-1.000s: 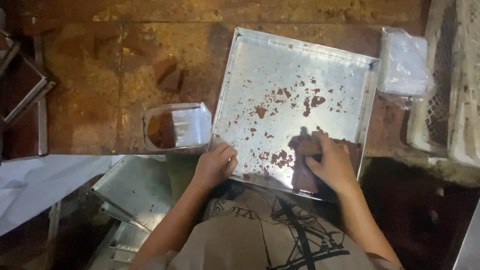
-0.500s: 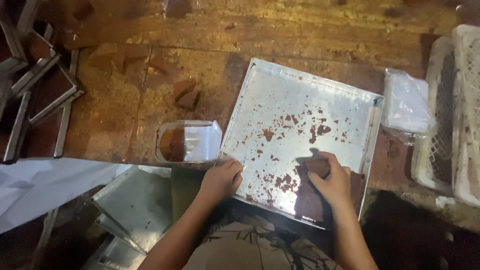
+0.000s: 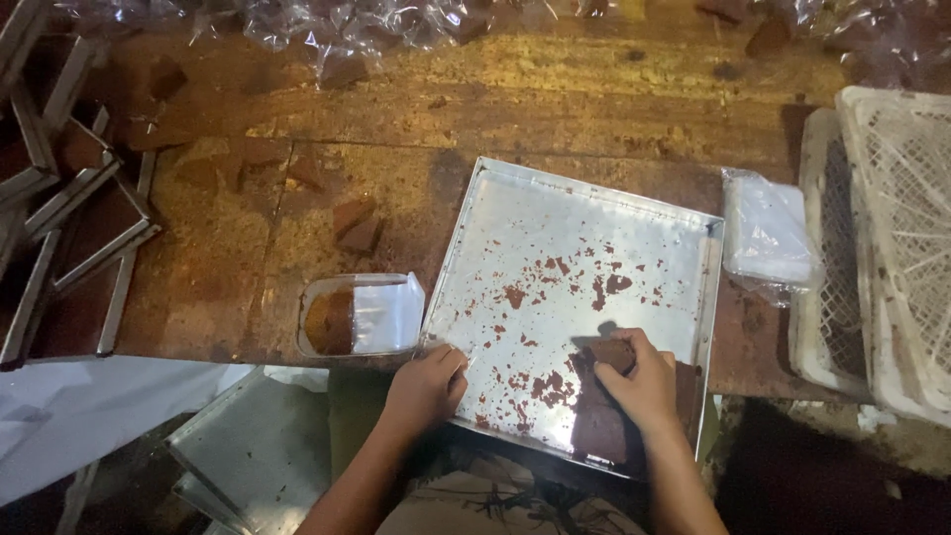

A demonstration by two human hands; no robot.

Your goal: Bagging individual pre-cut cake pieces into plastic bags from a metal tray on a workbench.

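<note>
A square metal tray [image 3: 555,228] lies on the worn wooden table, dotted with brown crumbs [image 3: 555,386]. My left hand [image 3: 426,386] grips the tray's near left edge. My right hand [image 3: 644,381] is closed on a brown slab [image 3: 599,421] that rests on the tray's near right part. A small clear plastic box [image 3: 362,315] with a brown block inside sits just left of the tray.
Metal frames [image 3: 69,213] are piled at the far left. Brown pieces [image 3: 355,226] lie on the table. A stack of clear bags [image 3: 768,233] and white plastic crates [image 3: 882,248] stand at the right. Crumpled plastic [image 3: 337,30] lies at the back. Metal sheets [image 3: 248,456] sit below the table edge.
The view has tilted upward, showing more of the table's back. My hands stay on the tray and slab, with the right hand shifted slightly on the slab.
</note>
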